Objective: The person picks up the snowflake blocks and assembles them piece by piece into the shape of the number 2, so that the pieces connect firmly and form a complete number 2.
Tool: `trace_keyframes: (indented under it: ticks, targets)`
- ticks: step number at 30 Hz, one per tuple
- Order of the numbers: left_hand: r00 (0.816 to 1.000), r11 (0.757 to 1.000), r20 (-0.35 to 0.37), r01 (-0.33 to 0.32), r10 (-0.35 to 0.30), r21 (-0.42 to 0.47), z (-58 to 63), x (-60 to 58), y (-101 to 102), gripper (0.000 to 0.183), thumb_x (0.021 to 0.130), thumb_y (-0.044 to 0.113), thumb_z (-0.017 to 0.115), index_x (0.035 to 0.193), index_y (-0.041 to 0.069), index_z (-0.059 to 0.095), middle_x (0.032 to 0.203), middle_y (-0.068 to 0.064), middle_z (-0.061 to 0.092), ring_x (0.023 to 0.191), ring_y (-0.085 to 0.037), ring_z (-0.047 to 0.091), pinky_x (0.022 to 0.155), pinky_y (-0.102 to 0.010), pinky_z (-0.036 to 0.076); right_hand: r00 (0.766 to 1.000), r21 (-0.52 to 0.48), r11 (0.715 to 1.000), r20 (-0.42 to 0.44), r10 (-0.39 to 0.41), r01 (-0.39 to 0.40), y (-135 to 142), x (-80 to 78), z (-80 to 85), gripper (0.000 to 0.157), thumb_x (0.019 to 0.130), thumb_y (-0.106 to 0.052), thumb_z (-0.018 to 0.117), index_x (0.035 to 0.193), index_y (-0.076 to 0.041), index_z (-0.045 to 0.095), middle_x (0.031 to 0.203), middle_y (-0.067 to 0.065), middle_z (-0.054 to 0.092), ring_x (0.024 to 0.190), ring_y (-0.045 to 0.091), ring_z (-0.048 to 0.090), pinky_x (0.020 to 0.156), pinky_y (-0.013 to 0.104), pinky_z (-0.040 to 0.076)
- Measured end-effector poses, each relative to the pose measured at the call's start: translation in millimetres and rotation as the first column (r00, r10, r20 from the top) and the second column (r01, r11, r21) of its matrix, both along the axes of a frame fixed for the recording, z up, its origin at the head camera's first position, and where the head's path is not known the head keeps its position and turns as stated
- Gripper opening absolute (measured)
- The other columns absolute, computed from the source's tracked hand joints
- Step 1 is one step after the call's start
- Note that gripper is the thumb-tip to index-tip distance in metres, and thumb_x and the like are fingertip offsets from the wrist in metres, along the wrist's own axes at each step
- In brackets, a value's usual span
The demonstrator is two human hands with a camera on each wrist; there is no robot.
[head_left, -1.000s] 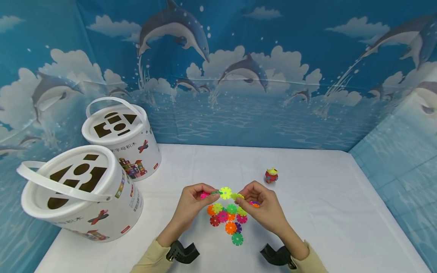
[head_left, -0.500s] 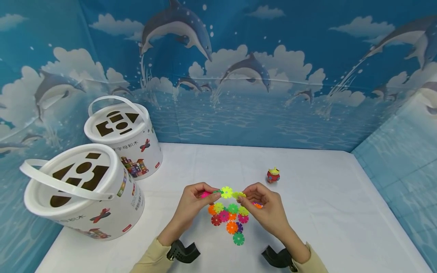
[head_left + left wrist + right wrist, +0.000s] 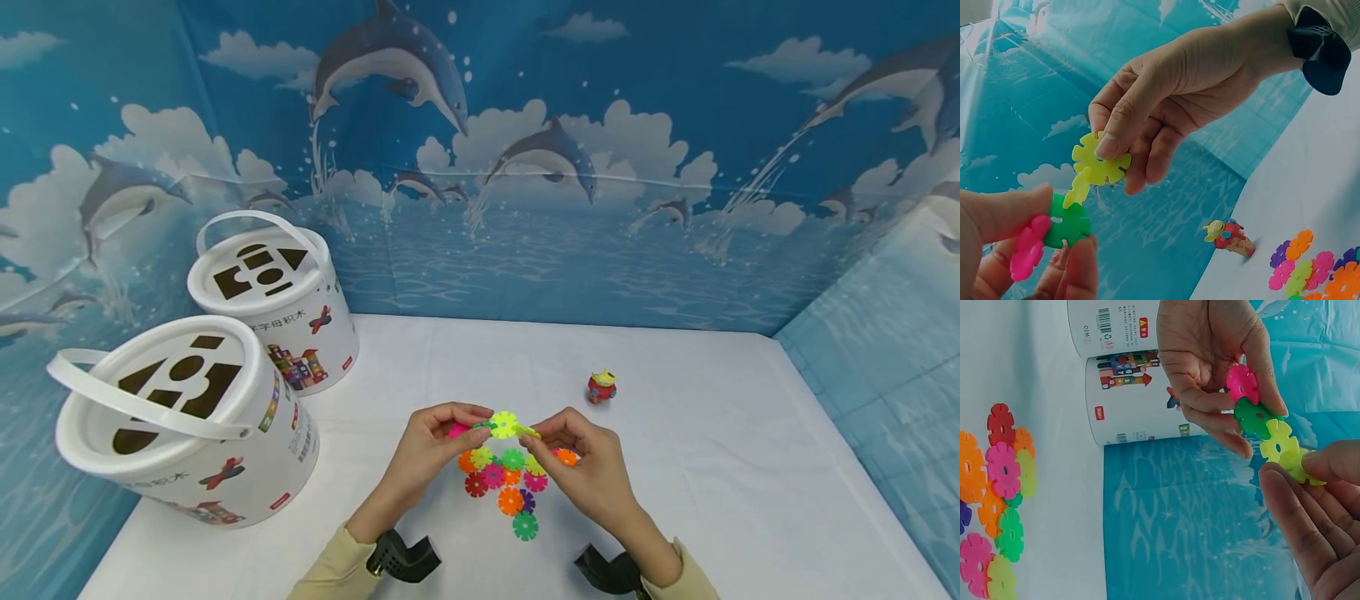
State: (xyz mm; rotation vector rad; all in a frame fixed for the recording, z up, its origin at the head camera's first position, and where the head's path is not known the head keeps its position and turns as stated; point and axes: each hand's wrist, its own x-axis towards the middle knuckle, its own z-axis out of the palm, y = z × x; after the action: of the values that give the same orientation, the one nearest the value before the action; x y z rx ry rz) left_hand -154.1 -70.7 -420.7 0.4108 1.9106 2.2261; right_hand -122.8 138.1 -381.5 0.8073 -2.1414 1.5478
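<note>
In the head view my left hand [image 3: 422,457] pinches a green snowflake disc [image 3: 1067,224] between thumb and fingers, with a pink snowflake disc [image 3: 1030,248] joined to it. A yellow snowflake disc [image 3: 504,424] sticks out from the green one. Between the thumb and fingers of my right hand [image 3: 588,471] is a second yellow snowflake disc [image 3: 1302,467], touching the first at its edge. Whether those two are fully slotted together, I cannot tell. Below the hands, a joined cluster of coloured snowflake discs [image 3: 510,501] lies on the white table; my right hand partly covers it.
Two white buckets, one nearer [image 3: 187,467] and one farther [image 3: 300,333], with shape-hole lids and handles, stand at the left. A small red and yellow toy figure [image 3: 602,387] is beyond my right hand. A dolphin-print cloth [image 3: 525,267] hangs behind the white table [image 3: 750,467].
My left hand has shifted slightly right with its discs, narrowing the gap between the hands. The right hand's yellow disc now appears more edge-on. The cluster on the table stays put.
</note>
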Motion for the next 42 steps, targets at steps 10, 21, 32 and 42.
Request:
trace_keyframes:
  ticks: [10, 21, 32, 42]
  targets:
    - [0.999, 1.000, 0.031, 0.018, -0.018, -0.010, 1.0, -1.6, 0, 0.021, 0.088, 0.008, 0.068, 0.099, -0.010, 0.062, 0.096, -0.016, 0.069, 0.086, -0.030, 0.067, 0.084, -0.036, 0.051, 1.000, -0.028, 0.999, -0.003, 0.016, -0.016, -1, -1.8, -4.1, 0.026, 0.070, 0.023, 0.070, 0.086, 0.006, 0.058, 0.081, 0.017, 0.069, 0.069, 0.019, 0.069, 0.059, 0.027, 0.054]
    - [0.998, 0.999, -0.055, -0.006, 0.003, -0.046, 2.3, 1.5, 1, 0.015, 0.089, 0.003, 0.065, 0.096, -0.010, 0.064, 0.096, -0.018, 0.068, 0.081, -0.027, 0.068, 0.079, -0.035, 0.053, 1.000, -0.051, 0.999, -0.019, -0.001, 0.001, 2, -9.0, -22.5, 0.030, 0.067, 0.025, 0.070, 0.084, 0.001, 0.064, 0.084, 0.014, 0.070, 0.070, 0.020, 0.069, 0.061, 0.028, 0.054]
    - [0.998, 1.000, -0.065, -0.002, 0.000, -0.031, -0.5, 3.2, 4, 0.015, 0.088, 0.003, 0.066, 0.093, -0.011, 0.065, 0.099, -0.018, 0.068, 0.081, -0.024, 0.068, 0.078, -0.034, 0.053, 0.996, -0.013, 1.000, -0.090, 0.001, -0.002, 6, -13.7, -37.2, 0.025, 0.072, 0.015, 0.074, 0.086, -0.004, 0.066, 0.084, 0.009, 0.069, 0.075, 0.019, 0.068, 0.064, 0.025, 0.054]
    - [0.998, 0.999, -0.066, -0.004, 0.001, -0.049, 0.8, 3.1, 3, 0.015, 0.088, 0.003, 0.066, 0.091, -0.011, 0.066, 0.096, -0.018, 0.069, 0.077, -0.021, 0.068, 0.076, -0.035, 0.053, 0.996, -0.051, 0.997, -0.072, 0.045, -0.049, 3, -11.7, -26.6, 0.031, 0.065, 0.028, 0.070, 0.082, 0.002, 0.064, 0.079, 0.015, 0.067, 0.070, 0.022, 0.069, 0.061, 0.026, 0.054]
